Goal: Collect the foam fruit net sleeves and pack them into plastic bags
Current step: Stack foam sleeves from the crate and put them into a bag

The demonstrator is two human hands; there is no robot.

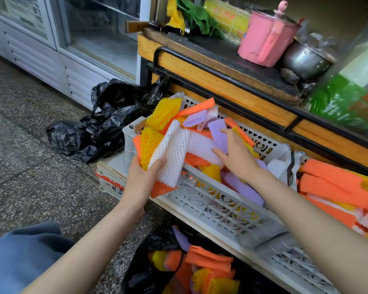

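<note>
A white perforated crate (225, 206) holds a loose heap of foam net sleeves in orange, yellow, white and purple. My left hand (142, 177) grips a bunch of sleeves (168, 149) at the crate's near left corner, white on top with yellow and orange beneath. My right hand (236, 153) lies with spread fingers on the purple and white sleeves in the middle of the heap. Below the crate, an open black plastic bag (145, 270) contains several orange, yellow and purple sleeves.
A second crate (295, 164) at the right holds more orange sleeves (331, 187). Crumpled black bags (98, 128) lie on the speckled floor to the left. Behind stands a wooden counter (221, 81) with a pink jug (266, 37) and a metal pot (304, 60). A glass-door fridge (72, 39) stands far left.
</note>
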